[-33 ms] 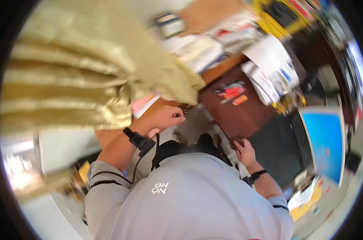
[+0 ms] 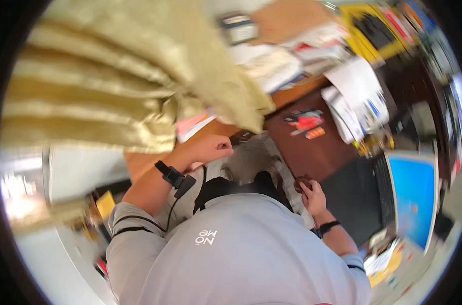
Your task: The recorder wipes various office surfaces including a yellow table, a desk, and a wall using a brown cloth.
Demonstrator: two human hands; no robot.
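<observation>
My left hand (image 2: 216,148) hangs in front of the wooden desk edge, near pink and white papers (image 2: 192,129). Its fingers are curled in; whatever may be inside them is hidden. A black strap with a small dark device (image 2: 176,179) and a cable sits on that wrist. With thumb and fingers, my right hand (image 2: 315,197) grips a dark brown rounded thing (image 2: 301,183), whose kind is unclear, beside the reddish-brown desk top (image 2: 312,155). Red and orange small items (image 2: 307,121) lie on that desk top, blurred.
A gold curtain (image 2: 98,96) hangs at the left. Paper stacks (image 2: 355,96) and a yellow tray (image 2: 368,30) are at the back. A dark mat (image 2: 350,195), a keyboard (image 2: 385,188) and a lit blue monitor (image 2: 414,195) stand to the right.
The view has swung, so the desk, papers and monitor appear shifted right and down. My left hand stays curled, and my right hand still grips the brown thing.
</observation>
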